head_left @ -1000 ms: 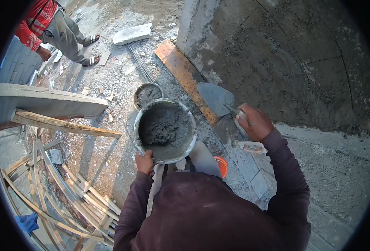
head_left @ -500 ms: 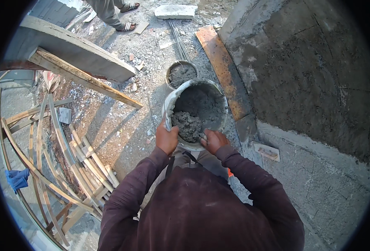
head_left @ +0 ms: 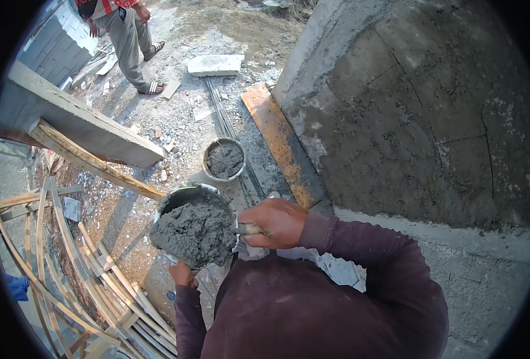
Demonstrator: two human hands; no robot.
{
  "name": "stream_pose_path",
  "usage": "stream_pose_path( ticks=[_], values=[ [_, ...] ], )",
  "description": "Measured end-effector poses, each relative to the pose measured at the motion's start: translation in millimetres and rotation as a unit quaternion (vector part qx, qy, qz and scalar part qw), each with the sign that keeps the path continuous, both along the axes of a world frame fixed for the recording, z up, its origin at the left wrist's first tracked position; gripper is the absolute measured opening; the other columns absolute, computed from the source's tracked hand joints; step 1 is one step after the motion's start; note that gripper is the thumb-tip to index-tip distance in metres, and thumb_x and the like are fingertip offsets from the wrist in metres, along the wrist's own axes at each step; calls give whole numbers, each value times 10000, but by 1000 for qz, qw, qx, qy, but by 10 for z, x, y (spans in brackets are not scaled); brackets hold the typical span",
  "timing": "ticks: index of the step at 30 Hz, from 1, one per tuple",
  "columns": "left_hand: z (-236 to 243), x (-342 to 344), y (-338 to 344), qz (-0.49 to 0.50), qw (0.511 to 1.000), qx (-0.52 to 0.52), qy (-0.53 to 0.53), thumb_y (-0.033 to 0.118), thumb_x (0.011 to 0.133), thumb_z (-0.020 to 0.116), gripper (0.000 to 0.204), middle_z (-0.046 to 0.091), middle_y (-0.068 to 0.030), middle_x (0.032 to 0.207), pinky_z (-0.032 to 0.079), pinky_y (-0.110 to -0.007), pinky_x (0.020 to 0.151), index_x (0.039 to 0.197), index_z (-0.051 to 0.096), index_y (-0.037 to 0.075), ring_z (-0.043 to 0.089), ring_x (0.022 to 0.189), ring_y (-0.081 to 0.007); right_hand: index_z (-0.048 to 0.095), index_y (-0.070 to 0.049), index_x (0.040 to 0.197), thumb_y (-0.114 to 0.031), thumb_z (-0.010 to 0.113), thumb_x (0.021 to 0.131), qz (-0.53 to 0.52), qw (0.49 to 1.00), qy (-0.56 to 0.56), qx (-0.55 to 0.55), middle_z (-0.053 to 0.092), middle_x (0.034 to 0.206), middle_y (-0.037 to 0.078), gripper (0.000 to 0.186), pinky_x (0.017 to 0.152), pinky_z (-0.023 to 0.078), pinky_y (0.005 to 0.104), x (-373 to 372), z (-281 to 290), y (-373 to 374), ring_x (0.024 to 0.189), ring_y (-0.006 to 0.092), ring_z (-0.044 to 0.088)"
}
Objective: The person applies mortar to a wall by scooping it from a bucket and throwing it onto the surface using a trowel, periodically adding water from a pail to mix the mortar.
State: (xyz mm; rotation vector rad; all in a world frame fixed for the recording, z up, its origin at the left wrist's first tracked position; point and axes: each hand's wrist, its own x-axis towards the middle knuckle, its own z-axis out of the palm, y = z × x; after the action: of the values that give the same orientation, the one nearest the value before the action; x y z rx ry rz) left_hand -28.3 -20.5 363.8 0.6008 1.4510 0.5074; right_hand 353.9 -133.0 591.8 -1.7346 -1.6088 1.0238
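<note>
My right hand (head_left: 277,223) is closed round the short handle (head_left: 250,229) of a trowel. A large heap of wet grey mortar (head_left: 196,230) sits at the handle's far end and hides the blade. Behind and under the heap is a mortar bucket (head_left: 164,206), its far rim showing. My left hand (head_left: 183,273) grips the bucket's near left edge, its fingers partly hidden.
A smaller bucket of mortar (head_left: 225,160) stands just beyond, beside thin metal rods (head_left: 217,102). A rusty board (head_left: 280,143) leans along the wet plastered surface (head_left: 408,125) on the right. Wooden poles (head_left: 115,275) lie at left. Another person (head_left: 127,45) stands far left.
My right hand has risen from inside the bucket and moved right, with the heaped trowel coming into sight. The bucket now appears farther left, my left hand lower. The view has shifted, showing more of the other person.
</note>
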Motion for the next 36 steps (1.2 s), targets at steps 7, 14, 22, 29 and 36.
stream_pose_path(
  ticks=[7, 14, 22, 29, 36],
  values=[
    [-369, -676, -233, -104, 988, 106, 39, 187, 1005, 574, 389, 732, -135, 1200, 655, -427, 643, 1352, 604, 14, 759, 912, -328, 681, -36, 955, -175, 764, 950, 104, 905, 400, -98, 623, 766, 69, 162, 664, 474, 375, 1520, -7, -18, 693, 171, 578],
    [-68, 793, -152, 42, 989, 11, 141, 56, 889, 561, 294, 684, -128, 964, 638, -427, 521, 1167, 623, -16, 728, 712, -283, 623, -68, 985, -299, 623, 1076, -589, 750, 298, 38, 569, 722, -26, 249, 519, 444, 258, 3635, -1009, -2006, 560, 74, 537],
    [-15, 1728, -285, -135, 986, -43, 84, 19, 899, 571, 305, 668, -109, 931, 619, -396, 465, 1203, 593, 6, 709, 673, -253, 658, -13, 1045, -317, 602, 1080, -615, 779, 118, 20, 574, 751, -12, 311, 585, 444, 268, 2118, 862, -2357, 631, 69, 534],
    [239, 2098, -278, -339, 936, 88, -27, 27, 908, 619, 269, 686, -96, 954, 549, -341, 743, 1162, 620, -62, 664, 821, -168, 650, -53, 1129, -207, 665, 962, -306, 869, -316, -225, 691, 1091, 182, 228, 878, 554, 541, 607, -1264, -1526, 1031, 404, 704],
    [792, 2024, -72, -414, 894, 164, -50, 30, 898, 596, 431, 729, -131, 1058, 540, -337, 852, 1317, 619, -66, 679, 935, -191, 720, -41, 1020, -199, 680, 913, -161, 918, -280, -230, 744, 986, 176, 195, 817, 613, 475, -33, -891, -958, 947, 386, 754]
  ],
)
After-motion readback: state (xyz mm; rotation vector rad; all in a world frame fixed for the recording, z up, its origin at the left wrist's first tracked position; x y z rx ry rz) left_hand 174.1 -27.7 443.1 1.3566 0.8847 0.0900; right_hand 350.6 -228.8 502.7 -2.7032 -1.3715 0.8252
